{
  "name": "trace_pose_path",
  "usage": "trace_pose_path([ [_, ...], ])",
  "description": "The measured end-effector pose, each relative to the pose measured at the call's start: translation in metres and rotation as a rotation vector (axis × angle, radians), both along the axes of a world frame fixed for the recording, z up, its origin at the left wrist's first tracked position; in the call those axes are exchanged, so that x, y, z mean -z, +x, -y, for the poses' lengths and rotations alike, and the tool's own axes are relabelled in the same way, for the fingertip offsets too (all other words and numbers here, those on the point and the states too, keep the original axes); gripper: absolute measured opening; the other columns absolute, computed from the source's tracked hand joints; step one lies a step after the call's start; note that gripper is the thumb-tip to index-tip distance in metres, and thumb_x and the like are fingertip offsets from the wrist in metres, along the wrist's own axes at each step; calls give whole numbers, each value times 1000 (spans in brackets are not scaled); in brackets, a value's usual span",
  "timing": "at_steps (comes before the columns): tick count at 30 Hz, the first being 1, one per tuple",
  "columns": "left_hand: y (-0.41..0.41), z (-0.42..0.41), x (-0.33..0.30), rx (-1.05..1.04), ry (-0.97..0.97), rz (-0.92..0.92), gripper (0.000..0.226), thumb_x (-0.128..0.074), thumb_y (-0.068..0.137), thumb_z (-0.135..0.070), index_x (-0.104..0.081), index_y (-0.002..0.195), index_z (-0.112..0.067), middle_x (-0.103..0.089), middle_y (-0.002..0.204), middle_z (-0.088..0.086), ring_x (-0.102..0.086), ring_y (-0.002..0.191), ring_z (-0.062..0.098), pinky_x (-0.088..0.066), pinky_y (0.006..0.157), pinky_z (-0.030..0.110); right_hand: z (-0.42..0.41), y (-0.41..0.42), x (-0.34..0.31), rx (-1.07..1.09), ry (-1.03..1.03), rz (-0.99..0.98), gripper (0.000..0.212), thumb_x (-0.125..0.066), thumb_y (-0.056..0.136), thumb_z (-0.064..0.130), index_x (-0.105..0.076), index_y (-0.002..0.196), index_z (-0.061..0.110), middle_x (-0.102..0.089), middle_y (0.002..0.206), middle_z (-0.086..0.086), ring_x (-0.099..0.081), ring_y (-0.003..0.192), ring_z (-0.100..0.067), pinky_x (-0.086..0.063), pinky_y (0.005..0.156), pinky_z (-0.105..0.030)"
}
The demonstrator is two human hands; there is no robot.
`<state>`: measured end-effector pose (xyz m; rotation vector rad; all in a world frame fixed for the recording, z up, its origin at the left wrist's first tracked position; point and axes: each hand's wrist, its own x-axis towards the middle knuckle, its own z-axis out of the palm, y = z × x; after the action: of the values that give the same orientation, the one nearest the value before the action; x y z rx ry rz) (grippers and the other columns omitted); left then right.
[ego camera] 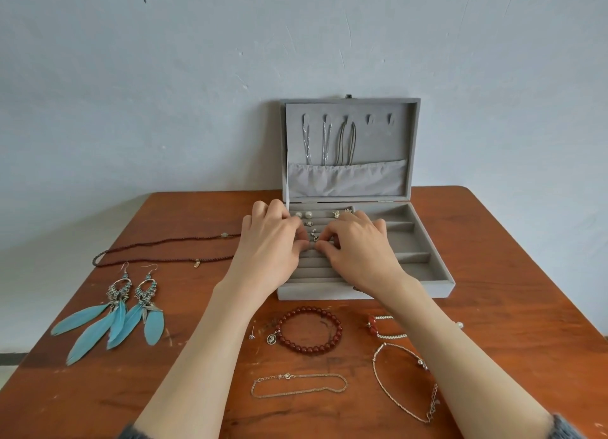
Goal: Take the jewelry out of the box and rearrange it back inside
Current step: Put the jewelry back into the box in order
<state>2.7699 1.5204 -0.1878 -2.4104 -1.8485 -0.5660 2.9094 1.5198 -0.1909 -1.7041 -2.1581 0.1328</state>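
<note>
Grey box [437,282] open at far centre of table [204,366], lid [413,142] upright against wall. Three chains [325,139] hung on lid hooks, ends tucked into lid pocket; two more hooks to their right bare.

Left half of box: ridged ring rolls. Right half: four open compartments, front to back. Two pearl studs [303,214] side by side in far roll slot; two small silver pieces [336,213] to their right; a few more small studs in slots just nearer, count unclear.

Both hands over ring rolls. Left hand [269,241] knuckles up, fingers curled down, tips at rolls. Right hand [358,244] likewise, fingers bent, thumb and forefinger drawn together. Fingertips of both hands meeting at one small stud [315,238]; cannot tell which hand pinches it, or whether both.

On table, outside box:
- Two feather earrings [131,310], blue, near left, side by side.
- One dark bead necklace [164,251], long, far left, running toward left hand.
- One loose stud [252,335], near centre, just left of red bracelet.
- One red bead bracelet [309,330] with small charm, just in front of box.
- One thin chain bracelet [299,386], nearest, centre.
- One pearl bracelet [388,326] with red beads, right, partly under right forearm.
- One silver chain [404,382], near right, looped, partly under same forearm.
</note>
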Motion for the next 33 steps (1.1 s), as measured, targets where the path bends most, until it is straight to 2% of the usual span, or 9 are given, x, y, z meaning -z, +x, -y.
trace_pose_path([
  [7,0,1,1,26,4,-7,24,-54,91,-31,-65,108,-17,-47,109,-1,-34,108,21,-25,84,27,3,0,0,-21,52,-18,17,-52,91,30,-64,99,21,-55,105,1,-44,109,-20,-27,87,-34],
  [11,-6,5,-1,72,-19,-10,25,-49,94,-23,-66,112,-23,-48,108,-3,-33,108,20,-28,87,29,7,1,5,-54,130,11,18,-52,89,19,-69,95,19,-58,99,-4,-50,101,-26,-27,80,-37],
  [13,-9,9,-3,99,-52,-27,31,-44,95,-17,-64,116,-28,-47,110,-5,-32,110,19,-28,90,28,10,4,8,-61,168,4,23,-51,82,16,-73,88,18,-59,89,-7,-55,91,-31,-26,74,-37],
  [15,-12,12,-4,115,-93,-56,35,-41,96,-16,-59,123,-31,-45,114,-5,-31,113,19,-28,92,29,14,6,7,-63,165,27,33,-44,79,17,-74,90,22,-59,88,-5,-54,91,-30,-25,73,-36],
  [18,-15,16,-4,130,-131,-76,36,-38,98,-22,-52,129,-33,-42,119,-6,-29,115,18,-26,92,30,18,8,5,-74,109,56,33,-44,88,17,-69,107,27,-56,102,-1,-47,104,-24,-23,79,-34],
  [23,-15,21,-1,121,-116,-115,38,-35,97,-40,-50,130,-28,-40,121,-5,-29,114,17,-26,92,31,21,10,7,-60,107,59,26,-48,92,35,-66,110,27,-55,108,1,-45,110,-23,-29,86,-38],
  [27,-19,31,-4,132,13,-97,40,-36,96,-41,-52,128,-22,-48,118,-3,-41,108,17,-30,83,27,29,12,7,-19,166,53,37,-43,88,41,-69,102,21,-63,100,-1,-56,96,-27,-38,78,-41],
  [30,-31,47,-10,120,7,-75,41,-33,97,-41,-51,128,-23,-51,120,-4,-46,109,15,-35,88,28,42,10,9,-35,198,40,42,-35,87,41,-70,94,20,-66,92,0,-59,88,-27,-43,72,-40],
  [33,-45,69,-12,68,-52,-80,43,-28,97,-43,-46,130,-25,-50,126,-5,-46,115,14,-36,93,29,60,3,8,-75,229,-19,39,-38,86,39,-70,92,19,-67,89,1,-62,86,-26,-45,70,-38],
])
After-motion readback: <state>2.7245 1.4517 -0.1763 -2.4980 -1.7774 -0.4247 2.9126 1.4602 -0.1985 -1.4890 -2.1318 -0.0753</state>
